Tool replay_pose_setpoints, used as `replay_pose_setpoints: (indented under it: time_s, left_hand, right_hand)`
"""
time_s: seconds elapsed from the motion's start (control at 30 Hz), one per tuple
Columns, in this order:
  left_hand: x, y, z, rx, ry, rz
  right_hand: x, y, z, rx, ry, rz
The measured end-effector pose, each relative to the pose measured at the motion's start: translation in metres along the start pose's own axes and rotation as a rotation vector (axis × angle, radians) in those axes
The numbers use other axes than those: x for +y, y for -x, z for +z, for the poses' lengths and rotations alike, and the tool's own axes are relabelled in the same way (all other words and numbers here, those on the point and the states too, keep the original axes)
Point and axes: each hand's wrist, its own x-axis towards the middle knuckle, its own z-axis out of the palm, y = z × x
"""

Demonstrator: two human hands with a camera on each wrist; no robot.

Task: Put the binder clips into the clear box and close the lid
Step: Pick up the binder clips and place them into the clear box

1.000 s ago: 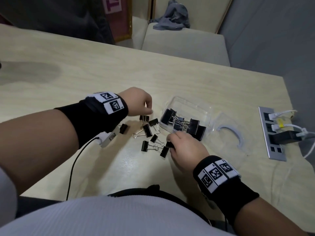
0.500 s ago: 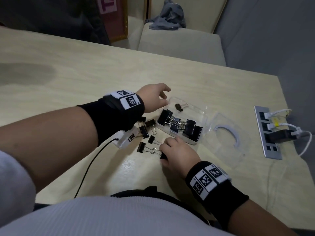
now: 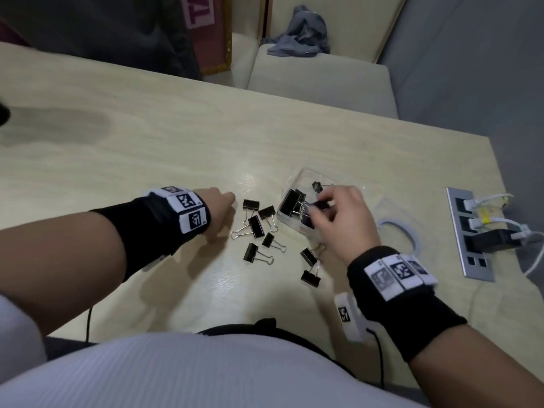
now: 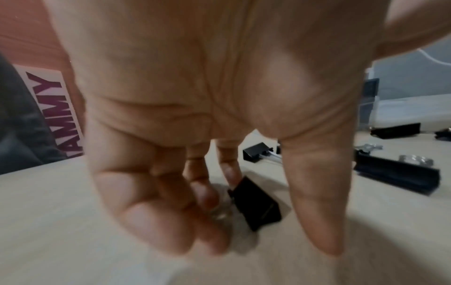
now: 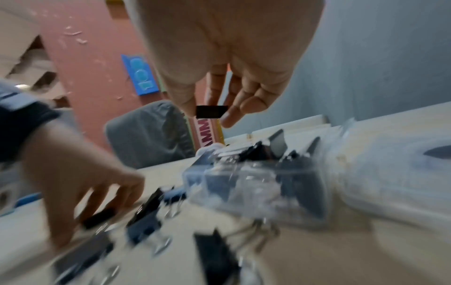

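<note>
Right hand [image 3: 343, 219] pinches one binder clip [image 5: 211, 111] between thumb and fingertips above the clear box [image 3: 297, 184], placed to drop it in. Left hand [image 3: 219, 209] reaches down to the table [image 3: 147, 148], fingers curled around a loose clip [image 4: 256, 204]; whether it grips yet cannot be told. Seven clips lie loose in the head view. Several sit in the box. One lid [image 3: 400, 231] lies open beside it.

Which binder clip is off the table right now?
The small black clip pinched by the right hand above the clear box; the rest lie loose.
</note>
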Motion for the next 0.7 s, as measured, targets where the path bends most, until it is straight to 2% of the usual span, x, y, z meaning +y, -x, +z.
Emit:
replay_pose_setpoints:
  time_s: [0.03, 0.1, 0.2, 0.23, 0.33, 0.4, 0.57, 0.7]
  left_hand:
    - [0.002, -0.001, 0.002, 0.035, 0.034, 0.022]
    - [0.006, -0.002, 0.004, 0.083, 0.102, 0.073]
    - [0.012, -0.002, 0.004, 0.105, 0.106, 0.100]
    - [0.014, -0.002, 0.004, 0.112, 0.105, 0.090]
    - [0.016, -0.002, -0.010, 0.167, 0.161, 0.058]
    - [0.018, -0.002, -0.027, 0.250, 0.209, 0.064]
    - [0.046, -0.004, -0.074, 0.470, 0.386, 0.207]
    - [0.076, -0.011, -0.092, 0.535, 0.482, 0.300]
  right_hand:
    - [0.001, -0.009, -0.006, 0.057, -0.013, 0.056]
    - [0.004, -0.021, -0.016, 0.080, 0.025, 0.138]
    - [0.004, -0.020, -0.020, -0.007, 0.121, 0.093]
    - [0.003, -0.014, -0.019, -0.086, 0.166, 0.059]
    - [0.003, 0.012, -0.005, -0.464, 0.381, 0.056]
    - [0.008, 0.031, 0.010, -0.612, 0.503, 0.075]
    - [0.018, 0.054, 0.042, -0.561, 0.457, 0.099]
    - [0.019, 0.059, 0.049, -0.521, 0.435, 0.040]
